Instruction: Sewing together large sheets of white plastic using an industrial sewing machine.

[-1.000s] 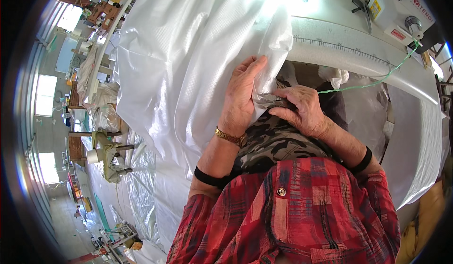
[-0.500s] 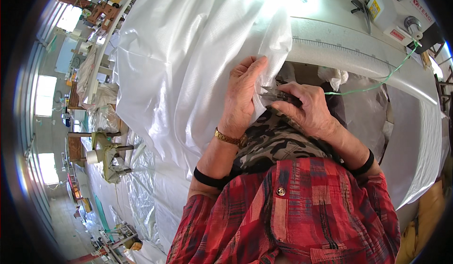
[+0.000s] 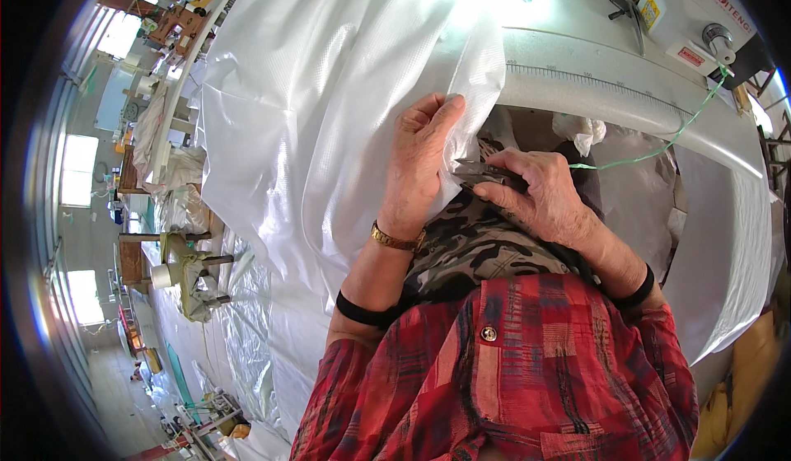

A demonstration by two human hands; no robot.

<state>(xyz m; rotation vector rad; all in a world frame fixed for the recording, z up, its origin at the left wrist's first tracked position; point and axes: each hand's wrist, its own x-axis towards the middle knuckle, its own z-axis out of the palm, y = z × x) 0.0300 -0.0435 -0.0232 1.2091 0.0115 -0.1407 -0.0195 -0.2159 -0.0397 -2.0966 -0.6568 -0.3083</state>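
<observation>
A large sheet of white woven plastic fabric (image 3: 329,115) drapes over the work surface and hangs down on the left. My left hand (image 3: 420,164) presses on the sheet's lower right edge, fingers pinching the fabric, a gold bracelet on the wrist. Right beside it, my right hand (image 3: 548,197) is closed around a small dark tool (image 3: 486,174) whose tip touches the fabric edge near my left thumb. Under both hands lies camouflage-patterned cloth (image 3: 478,247). Red plaid sleeves cover my forearms.
A grey-white sewing machine (image 3: 684,24) stands at the top right, and a green thread (image 3: 676,135) runs down from it. A curved table edge with a ruler scale (image 3: 577,78) passes behind my hands. More white fabric and other workstations (image 3: 185,271) stretch along the left.
Both hands stay almost in place at the fabric edge. My right hand has shifted slightly right, and the dark tool shows more clearly between the hands.
</observation>
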